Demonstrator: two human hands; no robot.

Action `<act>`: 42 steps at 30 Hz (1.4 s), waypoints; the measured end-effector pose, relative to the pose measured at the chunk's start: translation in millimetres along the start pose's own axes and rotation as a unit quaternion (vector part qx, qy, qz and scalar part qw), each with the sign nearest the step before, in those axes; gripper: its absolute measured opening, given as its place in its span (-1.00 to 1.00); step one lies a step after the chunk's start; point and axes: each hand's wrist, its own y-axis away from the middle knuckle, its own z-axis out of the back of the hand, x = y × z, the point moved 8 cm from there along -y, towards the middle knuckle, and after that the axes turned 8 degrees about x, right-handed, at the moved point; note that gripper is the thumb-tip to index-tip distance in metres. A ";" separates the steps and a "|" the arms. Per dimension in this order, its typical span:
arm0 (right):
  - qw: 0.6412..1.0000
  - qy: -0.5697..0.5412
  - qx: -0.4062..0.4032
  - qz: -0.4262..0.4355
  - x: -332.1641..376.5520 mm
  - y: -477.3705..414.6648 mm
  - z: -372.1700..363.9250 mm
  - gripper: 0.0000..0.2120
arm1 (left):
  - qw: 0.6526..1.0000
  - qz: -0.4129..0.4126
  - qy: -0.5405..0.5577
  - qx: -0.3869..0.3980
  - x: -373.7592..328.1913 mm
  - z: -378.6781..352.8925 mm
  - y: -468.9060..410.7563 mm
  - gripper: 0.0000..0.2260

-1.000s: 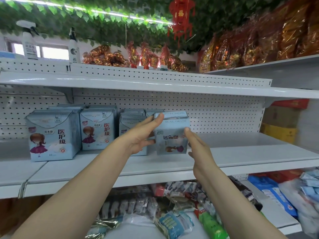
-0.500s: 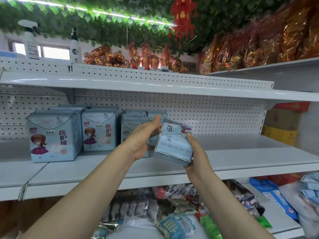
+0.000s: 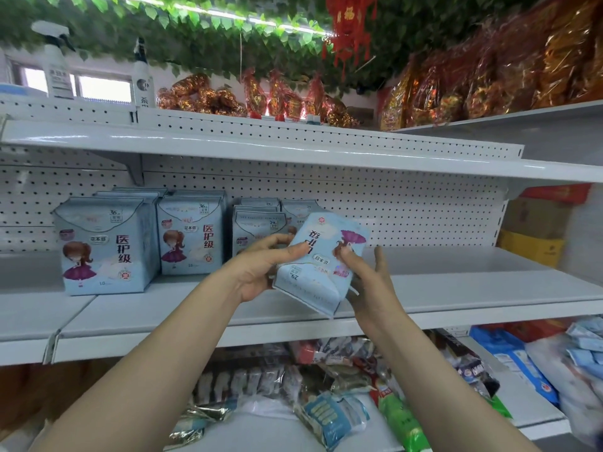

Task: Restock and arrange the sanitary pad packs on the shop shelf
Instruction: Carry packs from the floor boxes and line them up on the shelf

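A light blue sanitary pad pack hangs tilted and upside down in front of the middle white shelf. My left hand grips its left side, thumb on the front. My right hand holds its right side, thumb pressed on the front and fingers spread behind. Two big packs with a cartoon girl stand upright at the shelf's left. Several smaller packs stand behind my left hand, partly hidden.
The shelf's right half is bare, with pegboard behind. Above is another white shelf with spray bottles and red-gold wrapped goods. Below lie mixed snack packets and blue packs. Cardboard boxes sit far right.
The pack stood upright on the shelf between my hands. It has been lifted off, pulled toward me and turned over, so its print now reads upside down.
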 end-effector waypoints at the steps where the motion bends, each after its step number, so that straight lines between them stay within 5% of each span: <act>1: 1.000 0.012 -0.003 -0.008 0.6 -2.0 1.7 0.12 | 1.000 -0.002 -0.014 0.009 -4.1 1.5 1.5 -0.46; 7: 0.999 0.004 0.006 -0.039 -3.3 -8.9 3.2 -0.48 | 0.999 -0.005 -0.033 0.005 -10.0 14.5 5.5 -0.60; 12: 0.996 -0.060 -0.018 -0.058 -12.8 -0.2 -5.6 -0.63 | 0.997 -0.017 0.038 -0.067 -4.0 32.8 5.9 -0.78; 15: 0.989 -0.128 -0.040 -0.066 -23.5 6.3 -12.4 -0.77 | 0.995 0.014 0.055 -0.078 3.4 35.7 11.0 -0.61; 18: 0.989 -0.124 -0.037 -0.068 -32.2 9.2 -18.8 -0.66 | 0.996 0.012 0.043 -0.076 -1.3 37.2 13.4 -0.52; 22: 0.998 0.017 -0.024 -0.048 -33.6 2.8 -13.1 -0.12 | 0.994 -0.022 -0.027 -0.102 -27.1 49.0 15.4 -0.62; 24: 0.999 0.047 -0.001 -0.021 -27.7 -2.4 -12.0 -0.01 | 0.991 -0.034 -0.087 -0.095 -43.2 53.7 16.8 -0.71; 30: 0.982 0.165 0.089 -0.030 -35.1 -8.1 -34.9 -0.54 | 0.976 -0.027 -0.203 -0.071 -68.7 57.9 16.4 -0.56; 38: 0.951 0.298 0.078 -0.007 -56.4 -19.3 -51.7 -0.54 | 0.969 -0.040 -0.219 -0.104 -63.3 77.7 12.1 -0.39; 42: 0.949 0.304 0.082 -0.004 -59.2 -22.9 -57.4 -0.55 | 0.966 -0.042 -0.228 -0.116 -61.7 86.1 12.5 -0.54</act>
